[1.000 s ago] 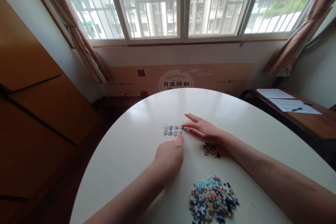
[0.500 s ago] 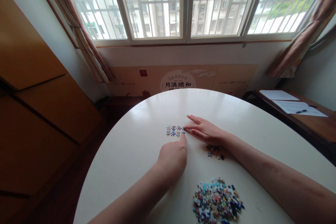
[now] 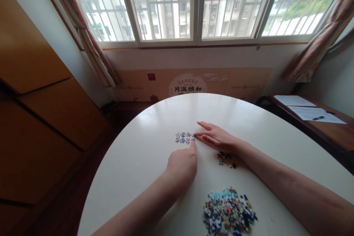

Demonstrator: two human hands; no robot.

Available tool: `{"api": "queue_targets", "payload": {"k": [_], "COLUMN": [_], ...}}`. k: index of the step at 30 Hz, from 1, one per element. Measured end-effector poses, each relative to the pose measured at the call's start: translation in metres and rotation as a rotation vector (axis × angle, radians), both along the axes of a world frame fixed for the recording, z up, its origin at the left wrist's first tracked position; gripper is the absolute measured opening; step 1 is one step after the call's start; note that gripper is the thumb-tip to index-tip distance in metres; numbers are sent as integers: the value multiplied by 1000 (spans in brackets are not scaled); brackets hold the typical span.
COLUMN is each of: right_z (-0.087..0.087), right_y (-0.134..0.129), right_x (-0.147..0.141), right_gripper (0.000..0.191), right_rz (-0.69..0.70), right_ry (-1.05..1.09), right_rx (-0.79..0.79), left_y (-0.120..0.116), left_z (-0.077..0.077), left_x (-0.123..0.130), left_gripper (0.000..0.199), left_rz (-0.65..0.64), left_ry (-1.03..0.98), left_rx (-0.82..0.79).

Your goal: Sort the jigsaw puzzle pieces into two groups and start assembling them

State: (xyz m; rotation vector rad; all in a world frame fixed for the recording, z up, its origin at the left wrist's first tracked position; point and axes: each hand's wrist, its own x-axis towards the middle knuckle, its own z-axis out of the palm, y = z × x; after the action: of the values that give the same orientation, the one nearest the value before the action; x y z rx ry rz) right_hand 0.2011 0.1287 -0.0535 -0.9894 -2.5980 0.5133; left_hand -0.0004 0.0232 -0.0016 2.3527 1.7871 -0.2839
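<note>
Below the barred window (image 3: 197,11), your white table (image 3: 129,177) bears two rows of puzzle pieces (image 3: 183,140). Your left hand (image 3: 181,163) points at their right end, its grip hidden; your right hand (image 3: 219,137), fingers spread, touches the same end. One small cluster (image 3: 220,162) and a bigger pile (image 3: 230,210) lie nearer you.

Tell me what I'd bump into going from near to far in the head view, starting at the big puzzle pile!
Big puzzle pile, small puzzle pile, two rows of puzzle pieces, beige printed panel, window.
</note>
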Motion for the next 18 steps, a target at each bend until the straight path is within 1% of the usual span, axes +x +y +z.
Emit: {"api": "queue_targets", "payload": {"k": [8, 10, 15, 18], "right_z": [0, -1, -8, -11], "right_y": [-1, 0, 4, 6], "right_x": [-2, -1, 5, 7], "right_gripper": [69, 69, 70, 70], "right_rz": [-6, -21, -134, -153], "right_ry": [21, 87, 352, 405], "right_rx": [-8, -18, -32, -27], "left_y": [1, 0, 0, 0], "left_z": [1, 1, -1, -2], "left_x": [2, 2, 1, 1], "left_gripper": [73, 71, 70, 69], "left_rz": [5, 3, 9, 6], "left_ry": [-21, -27, -47, -68], "left_rx": [-14, -20, -12, -3]}}
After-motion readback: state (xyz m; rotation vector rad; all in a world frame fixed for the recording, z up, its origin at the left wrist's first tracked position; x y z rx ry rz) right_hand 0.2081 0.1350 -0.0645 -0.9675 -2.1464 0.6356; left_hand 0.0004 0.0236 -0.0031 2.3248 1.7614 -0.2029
